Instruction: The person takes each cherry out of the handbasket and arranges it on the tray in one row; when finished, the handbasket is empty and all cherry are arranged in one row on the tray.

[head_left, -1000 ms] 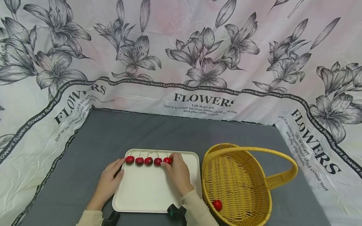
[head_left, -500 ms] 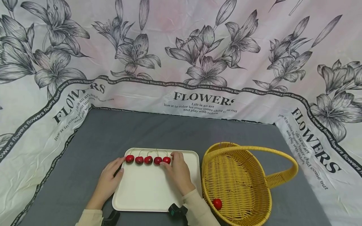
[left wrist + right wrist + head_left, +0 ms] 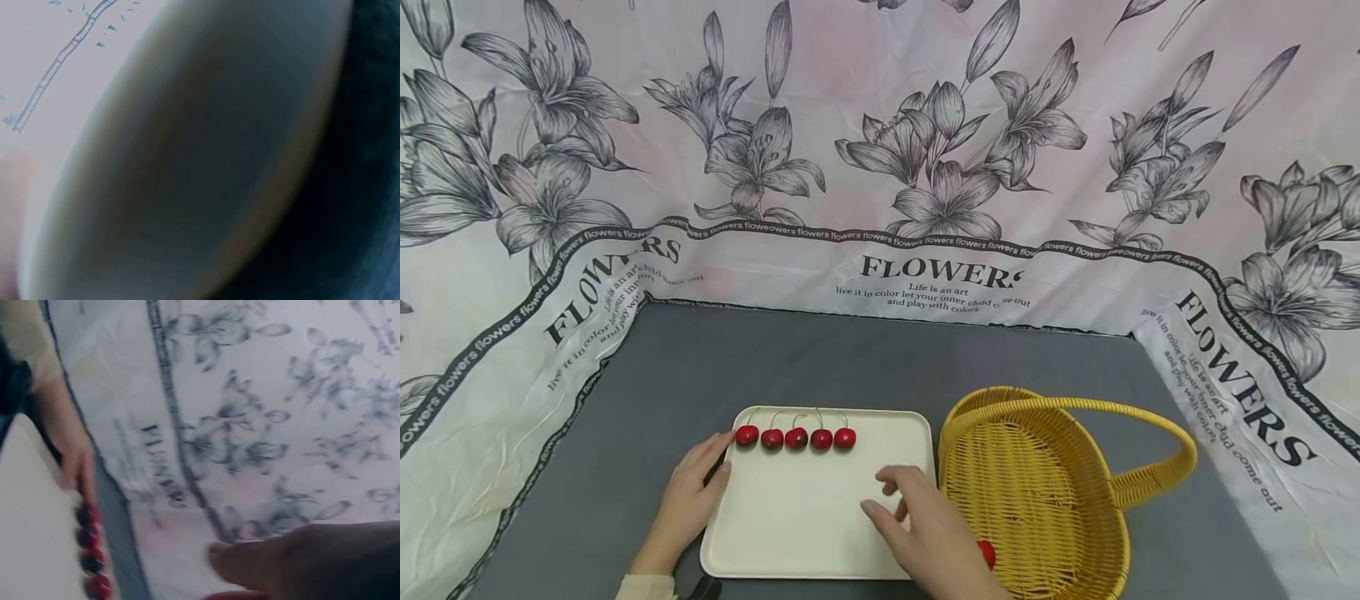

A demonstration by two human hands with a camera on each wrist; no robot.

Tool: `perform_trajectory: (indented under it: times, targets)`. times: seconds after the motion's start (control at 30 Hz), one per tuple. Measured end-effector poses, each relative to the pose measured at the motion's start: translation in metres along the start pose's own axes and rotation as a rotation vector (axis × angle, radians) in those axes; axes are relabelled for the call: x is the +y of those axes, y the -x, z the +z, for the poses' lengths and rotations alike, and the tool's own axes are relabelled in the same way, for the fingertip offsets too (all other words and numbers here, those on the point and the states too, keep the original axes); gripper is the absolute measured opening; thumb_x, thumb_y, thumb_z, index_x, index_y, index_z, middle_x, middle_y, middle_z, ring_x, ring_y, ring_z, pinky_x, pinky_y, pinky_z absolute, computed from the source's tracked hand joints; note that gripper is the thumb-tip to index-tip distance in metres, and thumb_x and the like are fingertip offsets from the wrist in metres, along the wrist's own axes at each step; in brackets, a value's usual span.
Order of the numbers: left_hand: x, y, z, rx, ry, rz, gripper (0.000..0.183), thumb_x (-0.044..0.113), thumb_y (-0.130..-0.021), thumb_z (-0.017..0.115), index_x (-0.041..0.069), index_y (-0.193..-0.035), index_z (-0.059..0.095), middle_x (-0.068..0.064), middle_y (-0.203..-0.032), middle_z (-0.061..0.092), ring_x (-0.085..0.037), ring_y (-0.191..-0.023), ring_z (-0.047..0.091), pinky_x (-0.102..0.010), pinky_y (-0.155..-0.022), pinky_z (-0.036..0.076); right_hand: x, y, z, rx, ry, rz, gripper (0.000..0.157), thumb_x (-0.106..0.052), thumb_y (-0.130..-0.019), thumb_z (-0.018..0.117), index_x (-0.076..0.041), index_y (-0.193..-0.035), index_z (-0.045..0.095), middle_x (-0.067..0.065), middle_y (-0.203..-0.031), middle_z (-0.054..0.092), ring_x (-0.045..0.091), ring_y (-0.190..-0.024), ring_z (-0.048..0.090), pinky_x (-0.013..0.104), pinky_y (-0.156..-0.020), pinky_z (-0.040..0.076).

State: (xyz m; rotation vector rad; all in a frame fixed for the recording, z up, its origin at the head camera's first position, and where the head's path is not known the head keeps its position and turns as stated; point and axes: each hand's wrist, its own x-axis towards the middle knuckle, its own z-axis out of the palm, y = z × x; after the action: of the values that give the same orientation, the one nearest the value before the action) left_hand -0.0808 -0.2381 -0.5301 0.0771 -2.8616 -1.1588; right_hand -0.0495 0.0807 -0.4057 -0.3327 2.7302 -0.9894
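Note:
Several red cherries (image 3: 796, 439) with thin stems lie in a row along the far edge of a cream tray (image 3: 805, 517). My left hand (image 3: 688, 492) rests against the tray's left rim, its fingertips beside the leftmost cherry. In the left wrist view a pale, blurred shape fills most of the picture. My right hand (image 3: 932, 533) hovers over the tray's near right part, thumb and fingers apart and holding nothing. Another red cherry (image 3: 987, 553) lies inside the yellow woven basket (image 3: 951, 467), partly hidden by that hand. The right wrist view shows cherries (image 3: 92, 561) and the left hand (image 3: 76, 464).
The basket stands close against the tray's right side, its tall handle (image 3: 1150, 487) arching out to the right. Grey cloth (image 3: 865, 358) covers the table. A white flower-printed cloth (image 3: 925, 125) rises behind and at both sides.
My right hand has let go of the rightmost cherry in the row and moved back toward me and right, near the basket. The left hand stays at the tray's rim. The head view has tilted slightly.

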Motion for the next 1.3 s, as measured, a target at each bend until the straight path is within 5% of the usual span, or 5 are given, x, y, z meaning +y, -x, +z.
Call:
perform_trajectory:
  times: [0.17, 0.43, 0.77, 0.87, 1.3]
  targets:
    - [-0.004, 0.004, 0.003, 0.003, 0.012, 0.011, 0.045, 0.024, -0.1, 0.048, 0.011, -0.143, 0.046, -0.021, -0.145, 0.041, -0.041, -0.136, 0.034, -0.067, -0.105, 0.023, 0.034, 0.03, -0.038, -0.205, 0.047, 0.029, 0.051, -0.057, -0.09, 0.055, -0.012, -0.115, 0.059, -0.008, -0.085, 0.054, 0.002, -0.065, 0.049, 0.022, -0.053, 0.043]
    - [-0.004, 0.005, 0.002, 0.008, 0.016, 0.009, 0.044, 0.023, -0.1, 0.049, 0.01, -0.142, 0.046, -0.021, -0.145, 0.041, -0.042, -0.135, 0.034, -0.067, -0.105, 0.022, 0.09, 0.035, -0.065, -0.248, 0.257, 0.256, 0.047, -0.048, -0.086, 0.064, -0.012, -0.117, 0.06, -0.004, -0.092, 0.062, 0.014, -0.075, 0.059, 0.037, -0.065, 0.052]
    - [-0.003, 0.004, 0.005, -0.004, 0.016, -0.003, 0.045, 0.024, -0.1, 0.048, 0.01, -0.143, 0.045, -0.021, -0.145, 0.041, -0.042, -0.135, 0.034, -0.067, -0.106, 0.023, 0.12, 0.022, -0.069, -0.384, 0.229, -0.153, 0.028, -0.043, -0.088, 0.065, -0.022, -0.107, 0.067, -0.015, -0.092, 0.059, 0.002, -0.077, 0.053, 0.024, -0.064, 0.047]
    - [-0.002, 0.005, 0.006, 0.012, 0.013, 0.014, 0.044, 0.023, -0.1, 0.049, 0.01, -0.142, 0.046, -0.022, -0.144, 0.042, -0.042, -0.134, 0.035, -0.067, -0.104, 0.025, 0.122, 0.019, -0.065, -0.424, 0.2, -0.154, 0.018, -0.031, -0.086, 0.07, -0.024, -0.102, 0.068, -0.017, -0.088, 0.057, 0.0, -0.074, 0.049, 0.023, -0.062, 0.045]
    - [-0.001, 0.0, 0.001, 0.005, 0.018, -0.005, 0.045, 0.023, -0.1, 0.048, 0.011, -0.143, 0.045, -0.02, -0.147, 0.04, -0.041, -0.137, 0.033, -0.067, -0.106, 0.022, 0.125, 0.013, -0.059, -0.459, 0.165, -0.094, 0.026, -0.014, -0.078, 0.076, -0.025, -0.101, 0.069, -0.014, -0.087, 0.056, -0.001, -0.072, 0.049, 0.022, -0.061, 0.048]
